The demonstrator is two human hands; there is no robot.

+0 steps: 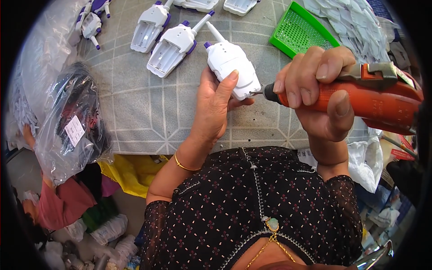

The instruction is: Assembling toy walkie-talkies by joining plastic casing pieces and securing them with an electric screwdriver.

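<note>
Left hand (213, 101) curled around a white walkie-talkie (231, 65), thumb (228, 83) on top. Right hand (317, 85) closed around a red power screwdriver (382, 101), bit (257, 92) at the walkie-talkie's near end.

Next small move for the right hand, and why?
Probably a light push along the bit: the right hand grips the red power screwdriver, the bit's tip appears to meet the white handset, and the left hand holds that handset.

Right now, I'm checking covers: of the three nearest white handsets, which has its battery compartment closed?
The handset in the left hand; the two lying handsets show open compartments.
</note>
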